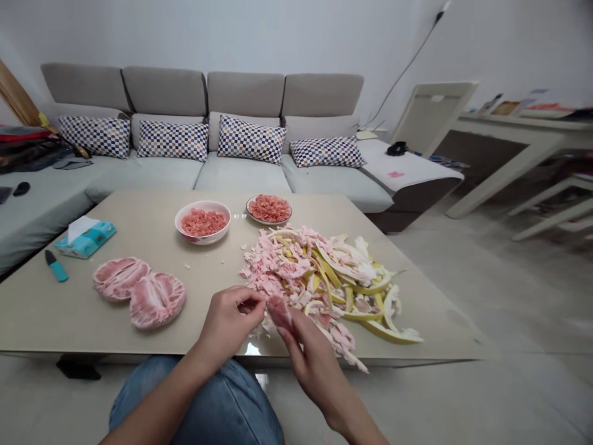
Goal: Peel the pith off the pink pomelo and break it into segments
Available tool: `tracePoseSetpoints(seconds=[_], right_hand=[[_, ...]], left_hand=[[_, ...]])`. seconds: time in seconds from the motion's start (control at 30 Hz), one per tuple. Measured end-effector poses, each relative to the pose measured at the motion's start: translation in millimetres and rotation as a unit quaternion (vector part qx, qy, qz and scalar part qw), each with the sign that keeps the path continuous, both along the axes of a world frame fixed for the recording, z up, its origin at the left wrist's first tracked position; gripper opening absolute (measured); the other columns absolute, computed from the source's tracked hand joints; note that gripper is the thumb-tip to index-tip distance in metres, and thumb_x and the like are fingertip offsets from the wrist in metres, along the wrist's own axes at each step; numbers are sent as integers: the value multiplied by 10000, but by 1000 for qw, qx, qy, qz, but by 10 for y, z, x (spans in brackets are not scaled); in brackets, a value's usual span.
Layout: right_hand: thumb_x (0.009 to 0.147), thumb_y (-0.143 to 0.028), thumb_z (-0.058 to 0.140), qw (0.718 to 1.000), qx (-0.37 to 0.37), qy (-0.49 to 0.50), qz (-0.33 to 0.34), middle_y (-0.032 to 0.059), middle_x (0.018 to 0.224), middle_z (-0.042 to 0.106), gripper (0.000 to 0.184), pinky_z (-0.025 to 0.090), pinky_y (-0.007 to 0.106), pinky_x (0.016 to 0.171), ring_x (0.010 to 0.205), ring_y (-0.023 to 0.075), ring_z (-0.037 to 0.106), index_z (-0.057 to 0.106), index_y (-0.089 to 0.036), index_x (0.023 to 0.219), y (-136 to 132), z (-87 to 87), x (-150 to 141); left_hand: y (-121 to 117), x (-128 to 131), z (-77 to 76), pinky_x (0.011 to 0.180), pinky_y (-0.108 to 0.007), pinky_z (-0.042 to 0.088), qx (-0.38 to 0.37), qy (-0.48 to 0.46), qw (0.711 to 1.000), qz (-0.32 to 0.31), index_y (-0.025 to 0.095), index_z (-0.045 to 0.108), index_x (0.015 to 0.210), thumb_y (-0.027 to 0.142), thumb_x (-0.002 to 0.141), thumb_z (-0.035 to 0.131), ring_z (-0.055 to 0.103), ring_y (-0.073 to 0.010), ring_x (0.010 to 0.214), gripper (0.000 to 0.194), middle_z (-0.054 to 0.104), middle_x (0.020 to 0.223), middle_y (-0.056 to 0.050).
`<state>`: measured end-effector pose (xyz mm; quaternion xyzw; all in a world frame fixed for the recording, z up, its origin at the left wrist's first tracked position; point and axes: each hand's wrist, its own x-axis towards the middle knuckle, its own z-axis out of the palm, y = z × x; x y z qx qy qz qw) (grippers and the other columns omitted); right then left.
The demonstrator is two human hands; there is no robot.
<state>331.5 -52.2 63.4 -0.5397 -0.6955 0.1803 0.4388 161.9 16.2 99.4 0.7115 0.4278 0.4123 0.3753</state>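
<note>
My right hand is closed round a pink pomelo segment near the table's front edge. Against the upper left side of that segment, my left hand pinches with thumb and forefinger; whatever sits between those fingertips is too small to make out. Just beyond both hands spreads a heap of pink pith scraps and yellow-green pomelo rind. Two peeled pomelo halves lie to the left, touching each other. Farther back are a white bowl and a dark-rimmed plate, both filled with pink pulp.
On the table's left side lie a teal tissue pack and a small teal-handled knife. A grey sofa with checked cushions stands behind the table. At the right are a white chair and a side table.
</note>
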Motion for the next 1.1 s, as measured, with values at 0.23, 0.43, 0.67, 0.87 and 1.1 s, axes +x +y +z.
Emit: tracePoseSetpoints(seconds=[0.23,0.43,0.67,0.87,1.1], right_hand=[[936,-514,552,963,-161,215,23,32,771,650,375,532,349,785,834,234,638,668,-188,1082,46,-101,-16],[912,-535,596,929,-152,337,-10,48,940,676,370,504,332,828,886,209,620,611,-217,1100,122,-153,184],[927,-524,566,964,-184,189,23,5,744,621,331,502,289,675,705,178,575,616,-207,844,80,18,327],[960,-428,520,993,-110,47,-22,47,852,688,250,537,344,825,888,233,653,649,-215,977,64,-6,250],[972,-296,492,999,-35,-24,-30,107,1208,699,308,541,390,921,1067,247,670,597,-224,1252,66,-90,238]], left_hand=[[112,112,-136,596,-187,511,-92,-58,994,-9,156,747,759,230,767,640,672,-127,626,130,735,692,-17],[294,63,-478,602,-216,519,-81,-33,996,18,163,756,757,240,791,632,677,-145,638,150,744,707,-30],[326,34,-288,730,-243,561,-5,-34,998,-44,261,788,988,253,881,614,710,-169,867,204,777,999,-53],[136,183,-38,567,-210,536,-113,-75,988,-75,210,784,998,309,839,671,684,-136,646,220,784,887,-44],[135,131,-68,526,-212,520,-173,-96,977,-81,178,803,874,302,767,712,649,-127,548,187,773,750,-51]])
